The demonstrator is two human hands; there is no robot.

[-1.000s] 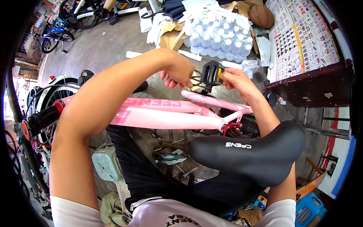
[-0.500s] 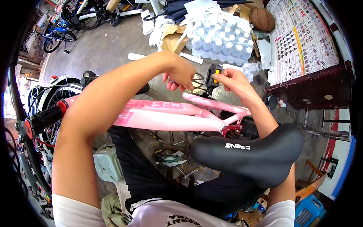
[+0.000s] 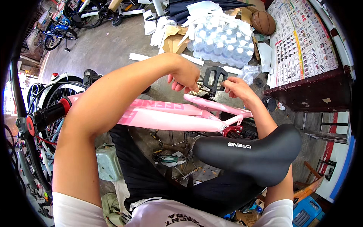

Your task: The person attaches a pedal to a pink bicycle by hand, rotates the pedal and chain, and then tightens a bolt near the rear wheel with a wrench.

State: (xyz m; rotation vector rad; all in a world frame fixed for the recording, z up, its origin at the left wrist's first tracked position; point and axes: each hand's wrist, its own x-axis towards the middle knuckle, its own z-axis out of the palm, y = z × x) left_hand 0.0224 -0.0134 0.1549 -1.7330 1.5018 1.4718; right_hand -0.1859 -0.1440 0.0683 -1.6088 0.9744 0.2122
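Note:
A pink bicycle frame (image 3: 177,121) lies crosswise in front of me, a black saddle (image 3: 247,155) over my right forearm and a red clamp (image 3: 231,130) at its seat tube. Just beyond the frame is a black pedal (image 3: 214,77), held upright. My right hand (image 3: 238,88) pinches the pedal's right edge. My left hand (image 3: 183,76) is bent with curled fingers just left of the pedal, by some thin dark parts; what it holds is hidden.
Packs of water bottles (image 3: 223,43), cardboard (image 3: 174,41) and a basketball (image 3: 263,22) lie ahead. A dark red cabinet (image 3: 298,96) stands right, other bicycles (image 3: 81,11) left. Pliers (image 3: 170,158) and other tools lie on the floor below, beside a translucent container (image 3: 109,160).
The pedal has turned, so its open face shows more and its yellow reflector no longer shows. My left hand has shifted a little right; my right fingers sit a bit lower on the pedal.

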